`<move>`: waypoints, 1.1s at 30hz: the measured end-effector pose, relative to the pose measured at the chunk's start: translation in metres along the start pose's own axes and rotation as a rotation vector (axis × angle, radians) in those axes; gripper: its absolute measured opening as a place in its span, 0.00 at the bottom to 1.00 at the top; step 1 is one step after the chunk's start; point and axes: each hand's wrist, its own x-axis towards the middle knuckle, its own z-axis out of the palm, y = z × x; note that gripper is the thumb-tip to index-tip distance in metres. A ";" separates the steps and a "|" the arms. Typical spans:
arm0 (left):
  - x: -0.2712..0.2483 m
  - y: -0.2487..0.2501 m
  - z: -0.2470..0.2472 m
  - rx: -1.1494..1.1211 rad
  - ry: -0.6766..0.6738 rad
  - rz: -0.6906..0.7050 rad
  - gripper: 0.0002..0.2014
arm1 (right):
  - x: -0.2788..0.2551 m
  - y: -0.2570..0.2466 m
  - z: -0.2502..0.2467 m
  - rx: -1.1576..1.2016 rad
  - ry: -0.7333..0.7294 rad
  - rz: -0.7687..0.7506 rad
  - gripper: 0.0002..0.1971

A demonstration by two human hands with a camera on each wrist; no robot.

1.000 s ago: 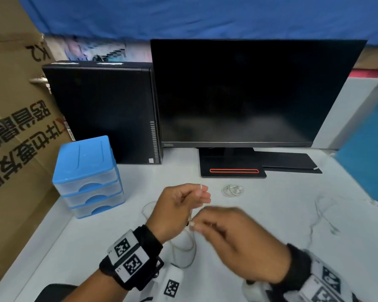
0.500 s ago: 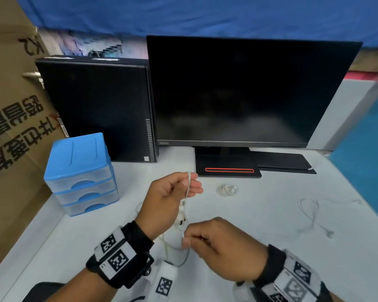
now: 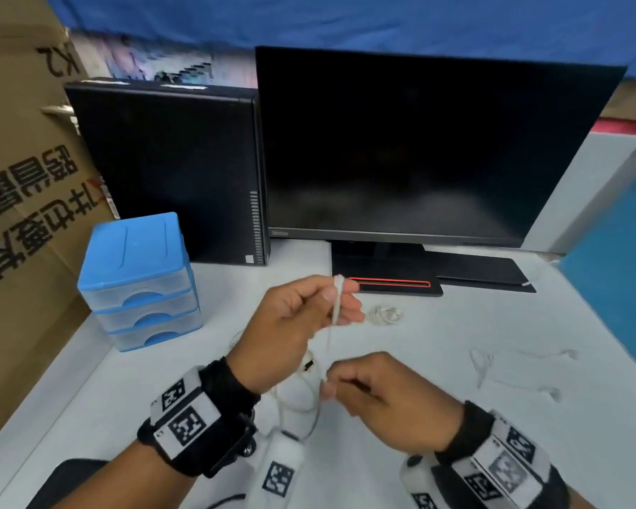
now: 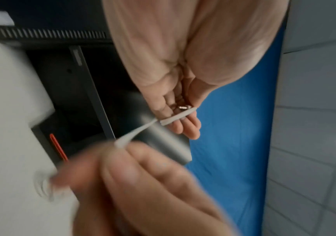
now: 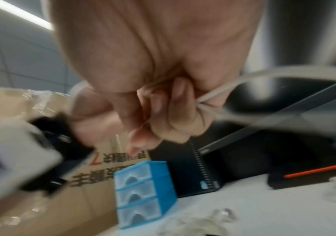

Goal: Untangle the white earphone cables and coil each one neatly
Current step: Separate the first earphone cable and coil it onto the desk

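Lowered right hand (image 3: 379, 396) pinches cable (image 3: 336, 306); wrist view shows plug (image 4: 183, 107).

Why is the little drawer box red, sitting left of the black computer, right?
Not red. The drawer box is blue with clear drawers, as the head view shows. It does sit left of the black computer.

Two hands work above the white table (image 3: 456, 453): one left hand (image 3: 291, 325) and one right hand (image 3: 386, 394), each with one marker-covered wristband. I count three white earphone cables: one held cable (image 3: 336, 306) strung between the hands, one coiled cable (image 3: 384, 314) lying near the monitor's foot, and one loose cable (image 3: 511, 369) sprawled off to the right. There is one monitor (image 3: 419, 148), one black computer case (image 3: 169, 170), one blue drawer unit (image 3: 140, 277) with three drawers, and one cardboard box (image 3: 19, 200).
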 end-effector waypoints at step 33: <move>0.006 -0.006 -0.012 0.111 0.221 0.069 0.14 | -0.016 -0.040 -0.006 0.072 -0.024 -0.124 0.12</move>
